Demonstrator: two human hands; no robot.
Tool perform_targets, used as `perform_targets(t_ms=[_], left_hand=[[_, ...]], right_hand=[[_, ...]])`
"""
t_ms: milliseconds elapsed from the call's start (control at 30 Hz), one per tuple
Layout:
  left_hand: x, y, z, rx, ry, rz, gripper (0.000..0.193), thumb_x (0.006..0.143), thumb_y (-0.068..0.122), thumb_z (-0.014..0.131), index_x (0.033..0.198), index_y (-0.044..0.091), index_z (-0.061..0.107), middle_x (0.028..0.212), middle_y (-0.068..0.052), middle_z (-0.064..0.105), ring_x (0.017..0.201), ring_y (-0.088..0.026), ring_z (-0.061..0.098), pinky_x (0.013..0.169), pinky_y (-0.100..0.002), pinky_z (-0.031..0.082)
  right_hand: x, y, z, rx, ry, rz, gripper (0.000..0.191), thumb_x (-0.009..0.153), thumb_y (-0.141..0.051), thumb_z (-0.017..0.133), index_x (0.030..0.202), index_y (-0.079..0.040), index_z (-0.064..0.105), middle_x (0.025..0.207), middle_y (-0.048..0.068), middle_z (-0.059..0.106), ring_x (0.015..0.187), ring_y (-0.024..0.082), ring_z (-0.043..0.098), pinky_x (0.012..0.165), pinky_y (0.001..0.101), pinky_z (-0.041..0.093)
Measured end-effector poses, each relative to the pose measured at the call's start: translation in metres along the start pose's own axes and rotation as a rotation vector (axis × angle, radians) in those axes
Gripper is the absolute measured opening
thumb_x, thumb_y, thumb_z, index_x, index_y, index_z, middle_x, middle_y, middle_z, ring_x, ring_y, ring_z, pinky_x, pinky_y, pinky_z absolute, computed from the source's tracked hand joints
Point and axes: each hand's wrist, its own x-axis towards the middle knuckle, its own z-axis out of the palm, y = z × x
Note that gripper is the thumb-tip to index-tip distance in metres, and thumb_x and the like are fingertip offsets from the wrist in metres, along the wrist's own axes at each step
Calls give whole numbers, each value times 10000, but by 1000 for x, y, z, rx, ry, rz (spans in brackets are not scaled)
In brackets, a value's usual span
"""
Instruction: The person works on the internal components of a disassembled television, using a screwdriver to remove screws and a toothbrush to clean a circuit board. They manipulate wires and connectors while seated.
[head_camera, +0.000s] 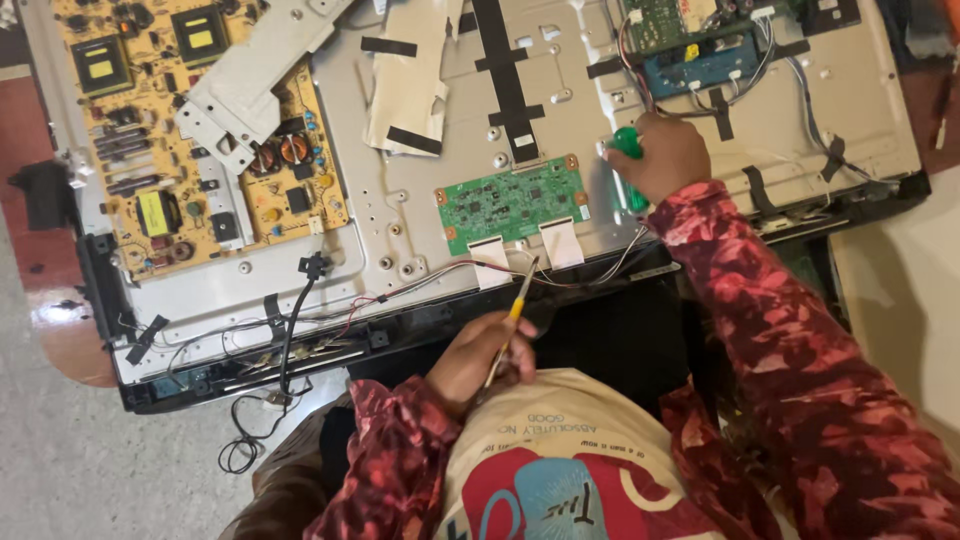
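Note:
An opened flat-screen television (450, 215) lies back-up on a table, its metal chassis bare. My right hand (665, 155) is closed around a green-handled screwdriver (626, 145), held against the chassis just right of a small green circuit board (512, 202). My left hand (478, 358) rests near my chest and grips thin yellow-handled tweezers (518, 305), whose tip points up toward the two white ribbon cables (560, 243) under the green board. Both sleeves are red patterned.
A large yellow power board (175, 130) fills the chassis' left side, with a loose grey metal bracket (255, 80) lying across it. A green and blue board (700, 45) sits top right. Black cables (285, 340) trail over the front edge. Black tape strips cross the panel.

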Motion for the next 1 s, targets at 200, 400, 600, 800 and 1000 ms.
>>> perform_targets(t_ms=[200, 400, 600, 800, 1000], left_hand=[[38, -2, 15, -23, -10, -8, 364, 1090, 339, 380, 1122, 20, 553, 725, -100, 657, 642, -198, 638, 606, -321, 511], [57, -23, 34, -242, 59, -25, 366, 1101, 362, 377, 1151, 46, 555, 724, -82, 629, 668, -202, 633, 628, -326, 509], [59, -51, 39, -479, 41, -101, 367, 1123, 378, 385, 1082, 60, 563, 862, -87, 647, 797, -218, 653, 746, -353, 540], [69, -51, 35, -231, -52, -178, 440, 1122, 443, 401, 1054, 53, 593, 830, -50, 586, 714, -173, 566, 658, -350, 490], [68, -49, 35, -258, -169, -244, 489, 1105, 434, 390, 1111, -5, 605, 915, -81, 630, 763, -189, 619, 735, -355, 553]], right_hand=[[-54, -43, -39, 144, 102, 87, 297, 994, -291, 768, 1006, -7, 684, 853, 141, 637, 719, 293, 631, 648, 397, 504], [-131, -102, -30, 757, -348, 388, 314, 985, -327, 618, 973, -31, 722, 751, 27, 719, 640, 62, 634, 581, 261, 517], [-138, -124, -17, 742, -465, 546, 366, 1006, -308, 622, 824, 0, 700, 604, 81, 650, 515, 148, 610, 522, 314, 499], [-126, -117, -20, 617, -424, 452, 270, 965, -259, 646, 830, -29, 690, 635, 73, 698, 526, 154, 691, 511, 305, 520], [-119, -118, -22, 530, -467, 417, 223, 948, -224, 634, 873, -15, 658, 622, 112, 687, 506, 248, 703, 507, 355, 531]])
